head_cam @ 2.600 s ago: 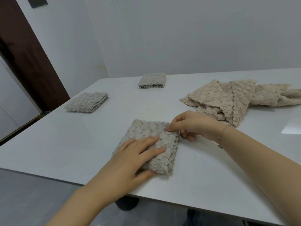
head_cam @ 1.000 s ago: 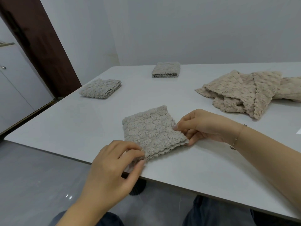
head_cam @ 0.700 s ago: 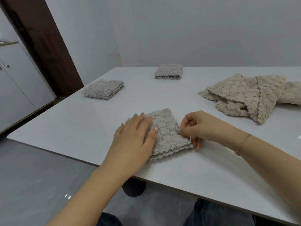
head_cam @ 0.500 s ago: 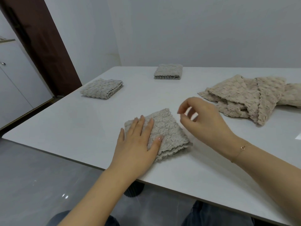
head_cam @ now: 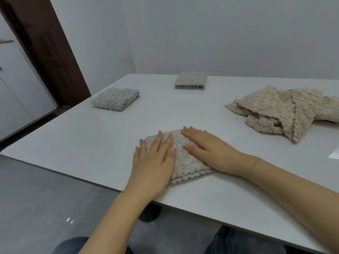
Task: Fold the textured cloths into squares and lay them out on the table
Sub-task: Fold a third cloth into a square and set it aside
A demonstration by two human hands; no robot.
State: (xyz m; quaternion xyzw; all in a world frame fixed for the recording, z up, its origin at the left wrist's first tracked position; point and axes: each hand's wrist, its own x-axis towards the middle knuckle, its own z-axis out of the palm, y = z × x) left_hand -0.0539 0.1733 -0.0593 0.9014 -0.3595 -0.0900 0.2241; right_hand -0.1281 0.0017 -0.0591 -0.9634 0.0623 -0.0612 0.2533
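A folded beige textured cloth [head_cam: 185, 165] lies near the table's front edge. My left hand [head_cam: 156, 160] presses flat on its left half with straight fingers. My right hand [head_cam: 205, 149] lies flat on its right half, fingers pointing left. Two other folded cloths rest on the table: one folded square [head_cam: 116, 98] at the left and one folded square [head_cam: 190, 80] at the back. A heap of unfolded beige cloths [head_cam: 282, 110] sits at the right.
The white table [head_cam: 88, 136] has its front edge close under my forearms and its left edge near a dark brown door frame [head_cam: 47, 48]. A white cabinet [head_cam: 16, 88] stands at the far left. A bright patch [head_cam: 334, 154] lies at the right edge.
My right hand let go of the cloth's right edge, lifted, then came down flat on the cloth. My left hand moved from pinching the near corner to pressing flat on top.
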